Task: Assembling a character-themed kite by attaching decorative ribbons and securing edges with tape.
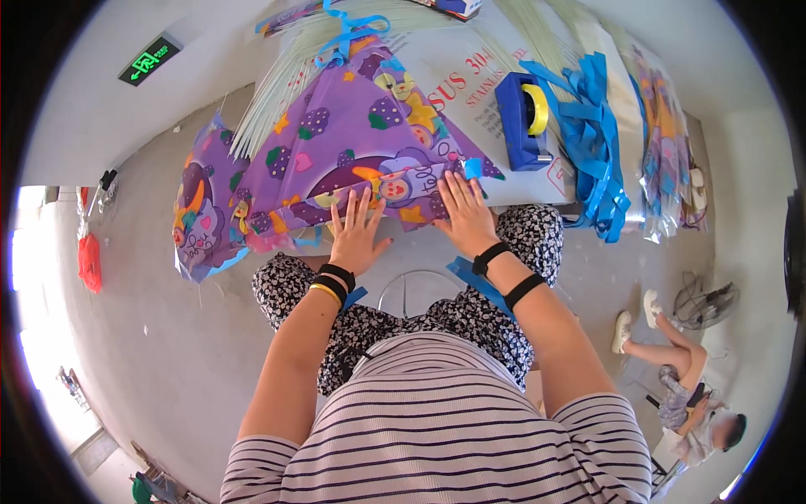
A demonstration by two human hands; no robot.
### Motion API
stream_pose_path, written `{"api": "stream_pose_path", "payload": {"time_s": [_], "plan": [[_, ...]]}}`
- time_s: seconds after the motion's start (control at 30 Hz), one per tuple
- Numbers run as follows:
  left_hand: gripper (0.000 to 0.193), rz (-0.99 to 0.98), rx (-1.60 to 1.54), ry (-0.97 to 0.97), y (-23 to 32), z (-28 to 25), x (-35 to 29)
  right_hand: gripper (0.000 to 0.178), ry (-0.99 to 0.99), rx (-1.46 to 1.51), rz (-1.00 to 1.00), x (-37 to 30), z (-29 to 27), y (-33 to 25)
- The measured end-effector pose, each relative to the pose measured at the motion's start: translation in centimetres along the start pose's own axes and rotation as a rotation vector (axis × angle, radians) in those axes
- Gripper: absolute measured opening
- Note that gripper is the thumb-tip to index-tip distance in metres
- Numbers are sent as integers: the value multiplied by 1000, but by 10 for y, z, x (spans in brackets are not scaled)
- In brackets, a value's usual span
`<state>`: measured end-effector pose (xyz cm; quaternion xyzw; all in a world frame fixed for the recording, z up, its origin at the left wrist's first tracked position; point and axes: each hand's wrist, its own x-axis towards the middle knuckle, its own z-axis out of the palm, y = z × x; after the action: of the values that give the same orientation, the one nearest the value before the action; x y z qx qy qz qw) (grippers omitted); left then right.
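Observation:
A purple printed kite sheet (353,143) with cartoon fruit and stars lies over the table's near edge. My left hand (359,233) rests flat on its lower edge, fingers spread. My right hand (463,212) presses flat on the same edge a little to the right, beside a small blue tape piece (473,168). Neither hand holds anything. Both wrists wear black bands; the left also has a yellow one.
A blue tape dispenser (525,122) with a yellow roll stands on the table, right of the sheet. Blue ribbon strips (598,151) hang at the right edge. Thin pale rods (281,76) fan out at the back. Another person (684,395) sits on the floor, lower right.

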<state>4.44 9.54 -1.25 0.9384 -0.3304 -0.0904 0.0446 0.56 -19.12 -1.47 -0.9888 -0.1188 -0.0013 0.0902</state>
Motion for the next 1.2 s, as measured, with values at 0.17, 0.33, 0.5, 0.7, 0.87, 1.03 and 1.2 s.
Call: {"api": "stream_pose_path", "payload": {"time_s": [0.17, 0.33, 0.5, 0.7, 0.87, 1.03, 1.2], "plan": [[93, -12, 17, -5, 1, 1, 1, 89, -60, -103, 141, -25, -11, 34], [97, 17, 30, 26, 5, -5, 4, 91, -127, -179, 172, -26, -9, 36], [103, 8, 54, -120, 12, -27, 3, 94, -227, -264, 217, -21, -12, 24], [100, -15, 72, -165, 19, -35, 11, 68, -2, 20, 177, -4, -67, 35], [101, -59, 83, -176, 25, -42, 15, 26, 390, 730, 548, 19, -171, 143], [107, -88, 59, -195, 36, -44, 24, 17, 488, 454, 721, 56, -125, 309], [110, -95, 46, -204, 33, -37, 27, 18, 316, 132, 775, 109, -74, 364]]}}
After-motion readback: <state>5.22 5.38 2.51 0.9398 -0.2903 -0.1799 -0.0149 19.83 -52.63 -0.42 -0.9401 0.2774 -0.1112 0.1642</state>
